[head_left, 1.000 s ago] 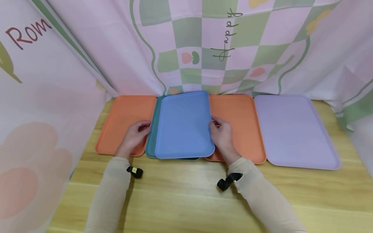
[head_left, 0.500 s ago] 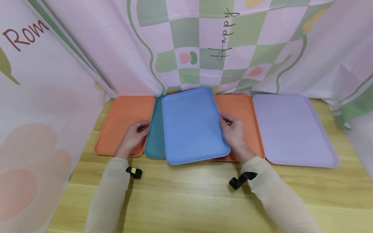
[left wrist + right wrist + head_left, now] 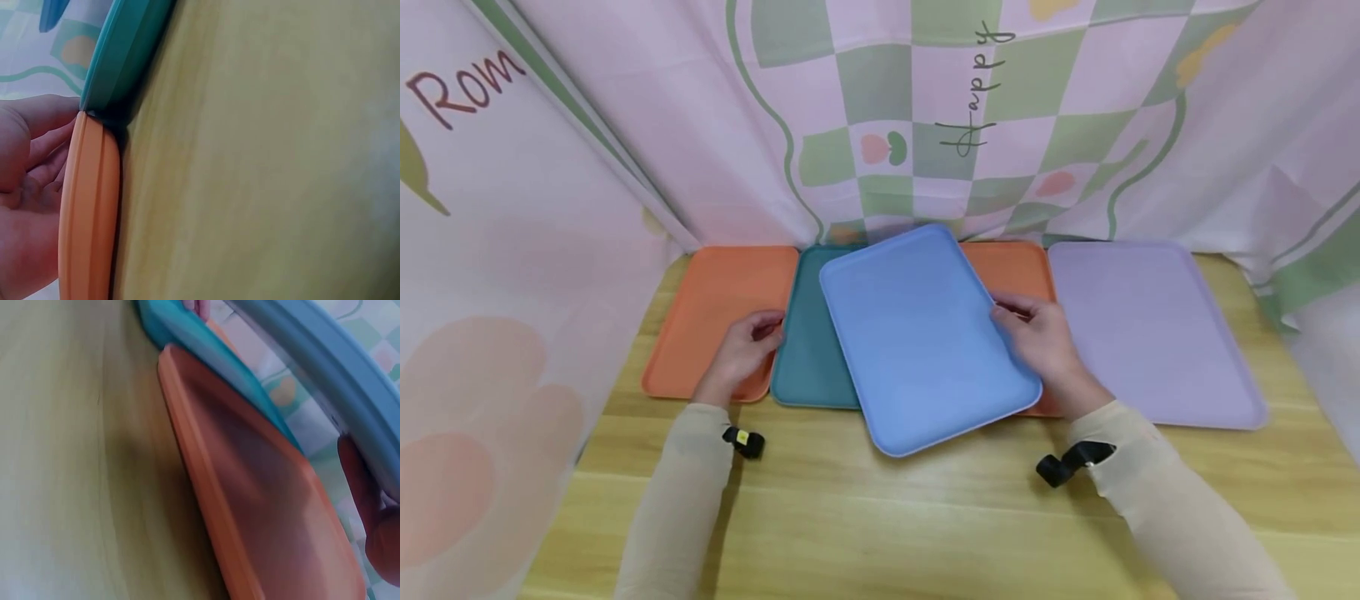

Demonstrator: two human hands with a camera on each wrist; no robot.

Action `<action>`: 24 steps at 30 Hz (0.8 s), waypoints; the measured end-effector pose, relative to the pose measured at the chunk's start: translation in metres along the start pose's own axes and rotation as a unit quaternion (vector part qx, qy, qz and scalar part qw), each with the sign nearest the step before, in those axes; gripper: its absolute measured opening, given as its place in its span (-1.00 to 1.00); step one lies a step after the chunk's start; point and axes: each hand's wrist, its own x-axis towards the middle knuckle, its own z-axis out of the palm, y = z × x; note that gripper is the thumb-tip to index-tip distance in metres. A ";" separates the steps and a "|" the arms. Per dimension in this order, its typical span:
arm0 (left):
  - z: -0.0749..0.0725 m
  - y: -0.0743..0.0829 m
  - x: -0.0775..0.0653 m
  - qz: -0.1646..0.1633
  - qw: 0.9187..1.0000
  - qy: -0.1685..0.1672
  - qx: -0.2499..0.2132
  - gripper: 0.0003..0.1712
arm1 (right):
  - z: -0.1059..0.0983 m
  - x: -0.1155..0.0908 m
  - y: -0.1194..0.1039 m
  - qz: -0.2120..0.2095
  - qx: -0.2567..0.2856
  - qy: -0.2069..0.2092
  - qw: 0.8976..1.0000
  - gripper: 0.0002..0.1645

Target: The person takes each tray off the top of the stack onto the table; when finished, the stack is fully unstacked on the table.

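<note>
A blue tray (image 3: 928, 342) is held tilted by my right hand (image 3: 1047, 343), thumb over its right rim and fingers beneath. In the right wrist view the blue tray (image 3: 331, 369) is raised above an orange tray (image 3: 250, 469), with a gap between them. My left hand (image 3: 741, 350) lies over the left orange tray (image 3: 730, 283), its fingertips right at the left rim of a teal tray (image 3: 808, 333). The left wrist view shows the thumb at the spot where the teal tray (image 3: 128, 50) meets the orange tray (image 3: 90, 206). The blue tray covers part of the teal tray.
A second orange tray (image 3: 1011, 267) shows partly behind the blue one. A purple tray (image 3: 1150, 333) lies at the right end of the row. Patterned curtains (image 3: 880, 108) hang behind and beside the wooden table (image 3: 850, 517).
My right hand has carried the blue tray rightward and toward me, turning it anticlockwise and uncovering more of the teal tray. The left hand has stayed in place.
</note>
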 end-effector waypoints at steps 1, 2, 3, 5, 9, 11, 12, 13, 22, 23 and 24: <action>0.000 0.001 0.000 -0.003 1.000 0.001 0.000 -0.49 | -0.003 0.000 0.001 -0.008 -0.006 -0.005 1.000 -0.54; 0.000 0.002 0.000 -0.004 1.000 0.002 0.003 -0.49 | -0.005 0.000 0.003 -0.015 -0.012 -0.010 1.000 -0.54; 0.000 0.003 -0.001 -0.006 1.000 0.003 0.005 -0.49 | -0.008 0.000 0.004 -0.022 -0.019 -0.015 0.999 -0.54; 0.001 0.004 -0.001 -0.008 1.000 0.004 0.007 -0.50 | -0.013 0.000 0.005 -0.033 -0.035 -0.026 0.999 -0.54; 0.002 0.004 -0.001 -0.008 1.000 0.006 0.008 -0.50 | -0.023 0.000 0.008 -0.046 -0.048 -0.049 0.997 -0.55; 0.002 0.003 -0.001 -0.007 1.000 0.006 0.008 -0.50 | -0.027 0.001 0.009 -0.051 -0.043 -0.062 0.996 -0.56; 0.002 0.003 -0.001 -0.006 1.000 0.006 0.008 -0.50 | -0.029 0.001 0.010 -0.054 -0.042 -0.067 0.995 -0.57; 0.001 0.003 -0.001 -0.003 1.000 0.005 0.007 -0.49 | -0.030 0.002 0.010 -0.057 -0.039 -0.072 0.995 -0.58; 0.001 0.002 0.000 0.009 1.000 0.003 0.022 -0.49 | -0.040 0.004 0.009 -0.069 -0.047 -0.143 0.986 -0.64; 0.001 0.003 0.000 0.009 1.000 0.003 0.023 -0.49 | -0.040 0.004 0.009 -0.071 -0.047 -0.151 0.985 -0.65; 0.001 0.003 0.000 0.010 1.000 0.002 0.024 -0.48 | -0.040 0.003 0.009 -0.075 -0.047 -0.159 0.983 -0.65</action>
